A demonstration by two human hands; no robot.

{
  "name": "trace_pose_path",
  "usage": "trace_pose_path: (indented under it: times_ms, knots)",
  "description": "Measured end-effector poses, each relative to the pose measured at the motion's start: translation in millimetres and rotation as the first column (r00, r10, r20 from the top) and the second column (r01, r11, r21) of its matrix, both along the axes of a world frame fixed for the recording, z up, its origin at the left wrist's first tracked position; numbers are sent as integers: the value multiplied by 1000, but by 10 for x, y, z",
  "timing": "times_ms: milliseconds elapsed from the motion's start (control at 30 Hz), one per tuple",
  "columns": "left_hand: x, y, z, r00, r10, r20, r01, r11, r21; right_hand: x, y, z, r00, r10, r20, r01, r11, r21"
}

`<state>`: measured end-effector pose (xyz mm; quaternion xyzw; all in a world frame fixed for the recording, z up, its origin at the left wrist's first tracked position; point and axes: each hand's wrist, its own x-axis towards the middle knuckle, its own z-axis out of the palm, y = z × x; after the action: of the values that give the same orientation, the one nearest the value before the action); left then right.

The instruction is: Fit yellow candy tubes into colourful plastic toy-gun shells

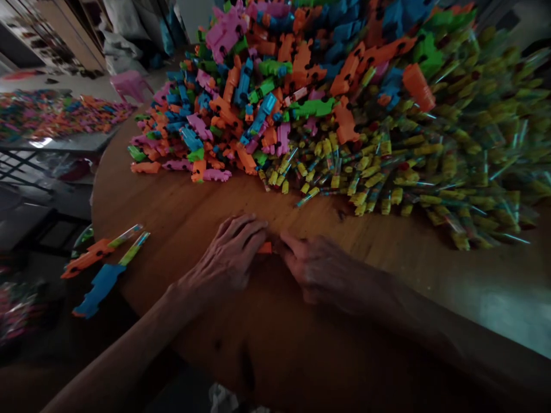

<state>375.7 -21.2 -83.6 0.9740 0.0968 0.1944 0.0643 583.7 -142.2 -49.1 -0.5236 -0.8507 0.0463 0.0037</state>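
Note:
On the wooden table, my left hand (235, 246) bends over an orange plastic toy piece (266, 248), its fingers closed together on it. Only a small orange end shows; the rest lies hidden under the hand. Close to its right is my right hand (312, 267), curled with thumb and forefinger pinched toward that orange end. What the pinch holds, if anything, is too dark to make out. Two joined pieces lie at the left table edge: an orange car-shaped toy (90, 258) and a blue one (101, 289), each with a clear, yellow-ended tube attached.
A big heap of coloured car-shaped toys (262, 115) covers the table's far side. Beside it spreads a pile of yellow-capped clear tubes (408, 160). Behind at left stand another toy-covered table (55, 117) and a pink stool (129, 85).

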Motion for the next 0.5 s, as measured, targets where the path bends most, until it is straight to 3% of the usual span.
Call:
trace_pose_path:
  times_ms: [167,300,400,500]
  knots:
    - [-1,-3,6,999,-24,29,25,999,-27,-54,11,-1,999,-44,-23,42,997,-70]
    - [-76,-82,110,998,46,36,-44,998,-55,-1,94,17,970,-142,-195,144,990,-6]
    - [-392,-113,144,983,181,29,-178,981,-74,146,225,-13,932,-294,-212,334,923,189]
    - [-932,-46,115,942,333,27,-333,943,2,320,380,-107,862,-487,-141,507,817,276]
